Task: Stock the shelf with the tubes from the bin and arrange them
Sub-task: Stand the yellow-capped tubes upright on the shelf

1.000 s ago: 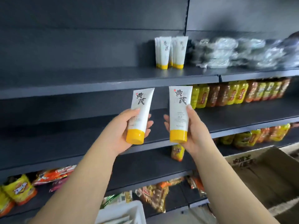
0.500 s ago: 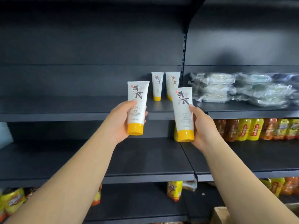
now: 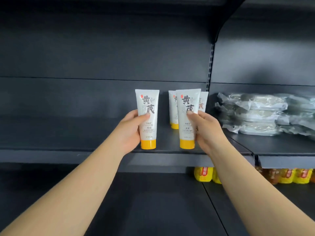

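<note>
At the front lip of the dark shelf (image 3: 105,151), both hands hold white tubes upright on their yellow caps. Left hand (image 3: 130,132) wraps the left tube (image 3: 148,116), thumb across its printed face and fingers behind; right hand (image 3: 207,132) grips the right tube (image 3: 187,116) the same way, thumb on the front. Both caps sit at, or just above, the shelf surface; contact cannot be told. Between the two held tubes lies a clear strip of shelf. Directly behind the right tube stand two more tubes (image 3: 173,109), partly hidden by it, near the back panel. Beyond the right hand, past the slotted upright (image 3: 210,65), a stack of clear-wrapped packs (image 3: 255,114) fills the neighbouring bay. Leftward from the left hand the shelf runs bare to the picture's edge. Below the right forearm, yellow and orange packets (image 3: 288,175) line the lower shelf.
</note>
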Motion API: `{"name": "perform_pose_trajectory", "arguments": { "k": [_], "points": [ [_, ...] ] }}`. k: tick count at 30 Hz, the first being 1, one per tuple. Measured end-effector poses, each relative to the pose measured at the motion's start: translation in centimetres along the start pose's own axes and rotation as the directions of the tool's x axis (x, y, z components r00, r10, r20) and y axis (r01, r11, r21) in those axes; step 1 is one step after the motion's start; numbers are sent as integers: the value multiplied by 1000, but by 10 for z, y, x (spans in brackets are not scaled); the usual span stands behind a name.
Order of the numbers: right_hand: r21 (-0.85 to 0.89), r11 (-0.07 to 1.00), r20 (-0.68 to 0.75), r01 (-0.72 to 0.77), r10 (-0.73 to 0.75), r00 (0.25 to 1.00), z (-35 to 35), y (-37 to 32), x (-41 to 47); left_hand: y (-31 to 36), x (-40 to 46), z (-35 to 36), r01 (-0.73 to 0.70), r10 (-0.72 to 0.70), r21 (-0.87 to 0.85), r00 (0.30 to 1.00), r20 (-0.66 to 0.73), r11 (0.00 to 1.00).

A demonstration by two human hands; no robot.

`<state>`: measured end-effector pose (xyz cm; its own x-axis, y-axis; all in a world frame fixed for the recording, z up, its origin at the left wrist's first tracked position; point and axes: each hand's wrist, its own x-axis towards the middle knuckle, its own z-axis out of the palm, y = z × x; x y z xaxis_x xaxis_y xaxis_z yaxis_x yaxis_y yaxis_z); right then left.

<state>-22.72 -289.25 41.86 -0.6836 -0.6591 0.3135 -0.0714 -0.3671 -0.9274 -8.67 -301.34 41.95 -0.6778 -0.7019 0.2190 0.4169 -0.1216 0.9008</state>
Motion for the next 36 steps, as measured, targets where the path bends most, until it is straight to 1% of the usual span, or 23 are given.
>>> {"name": "perform_pose_trajectory", "arguments": {
  "k": [3,5,8,12,14,17,20,23,25,28,33,36],
  "points": [
    [-14,1000,8,11,-11,1000,3,6,40,0,43,-4,24,-25,33,1000,19,999],
    [18,1000,11,-6,5,1000,2,11,62,-1,66,-5,17,-18,82,1000,6,997],
    [71,996,23,-53,51,998,-2,20,89,-5,95,-7,31,-28,140,999,-21,990],
    [73,989,69,-127,122,990,-8,26,110,-10,118,-5,72,-69,184,997,-21,980],
    [85,988,98,-132,123,988,-12,19,117,-12,122,-1,73,-77,190,997,14,979],
    [4,997,115,-76,75,990,-27,7,123,-17,126,12,75,-93,192,992,84,978],
    [-30,997,146,-65,69,987,-44,6,123,-25,129,29,87,-113,200,986,125,976],
    [-50,995,159,-85,92,983,-51,13,122,-29,132,37,79,-105,201,988,117,976],
    [-39,995,151,-95,100,983,-70,13,122,-39,137,55,94,-118,203,987,109,975],
    [-35,994,143,-105,109,984,-73,16,125,-43,137,57,102,-132,230,984,116,968],
    [-32,992,152,-123,127,980,-80,19,129,-49,139,59,101,-125,253,989,81,962],
    [-36,993,158,-110,114,981,-80,20,127,-50,138,59,98,-123,278,990,73,956]
  ]
}}
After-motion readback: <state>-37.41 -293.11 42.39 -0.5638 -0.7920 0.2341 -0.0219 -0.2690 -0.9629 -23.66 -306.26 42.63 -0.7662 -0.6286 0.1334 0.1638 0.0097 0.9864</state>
